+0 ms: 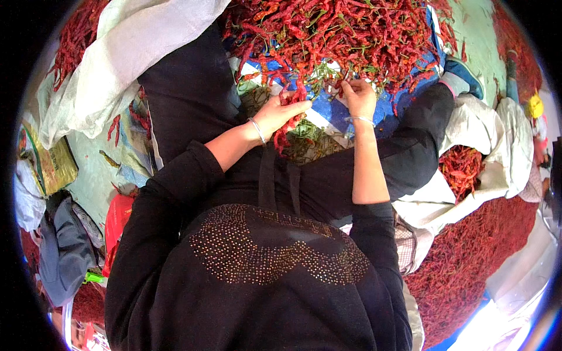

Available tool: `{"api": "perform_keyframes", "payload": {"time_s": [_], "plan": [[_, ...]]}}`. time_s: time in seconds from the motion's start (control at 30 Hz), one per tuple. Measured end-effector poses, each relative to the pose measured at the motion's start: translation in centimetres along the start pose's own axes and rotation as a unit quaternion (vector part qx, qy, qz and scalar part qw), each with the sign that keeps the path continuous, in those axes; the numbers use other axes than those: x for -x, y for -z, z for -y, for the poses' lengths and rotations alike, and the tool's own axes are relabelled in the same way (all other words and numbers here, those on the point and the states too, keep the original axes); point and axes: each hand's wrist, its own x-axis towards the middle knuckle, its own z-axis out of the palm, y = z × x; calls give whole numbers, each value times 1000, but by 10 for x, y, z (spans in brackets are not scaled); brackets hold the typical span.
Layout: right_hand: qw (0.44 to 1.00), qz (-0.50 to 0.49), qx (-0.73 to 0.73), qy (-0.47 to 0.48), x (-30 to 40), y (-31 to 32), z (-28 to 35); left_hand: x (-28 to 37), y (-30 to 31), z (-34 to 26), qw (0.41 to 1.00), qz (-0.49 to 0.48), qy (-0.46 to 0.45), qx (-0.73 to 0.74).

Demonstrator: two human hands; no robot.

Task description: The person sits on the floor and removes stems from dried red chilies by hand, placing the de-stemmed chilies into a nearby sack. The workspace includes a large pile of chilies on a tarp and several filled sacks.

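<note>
Several dried red chillies are in my left hand, their ends hanging below and sticking out above the fingers. To its right, my right hand pinches a small dark red chilli piece between thumb and forefinger. A large heap of dried red chillies lies just beyond both hands on a blue and white sheet. Loose green stems lie between the hands at the heap's near edge. More stems and leaf bits lie under the left hand, between my crossed legs.
A white sack lies across the upper left. At the right, an open white woven sack holds red chillies. A wide spread of chillies covers the lower right. A red bag and dark grey cloth are at the left.
</note>
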Motion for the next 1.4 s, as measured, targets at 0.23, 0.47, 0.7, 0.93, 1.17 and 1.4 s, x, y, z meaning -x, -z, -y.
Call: {"api": "perform_keyframes", "payload": {"time_s": [0.23,0.47,0.7,0.93,1.17,1.4], "plan": [[809,184,-535,-159,50,38,12,3,-3,0,999,43,8,21],[883,187,-412,-126,85,71,20,7,-7,-4,998,53,-13,-27],[886,244,-384,-86,106,20,59,2,-5,6,993,74,-89,-22],[986,38,-162,18,39,-1,14,6,-4,1,998,32,-39,33],[983,-59,149,87,10,-14,16,1,0,2,999,15,-12,46],[997,-41,44,49,1,-23,2,0,-4,4,999,-2,-14,30]]}}
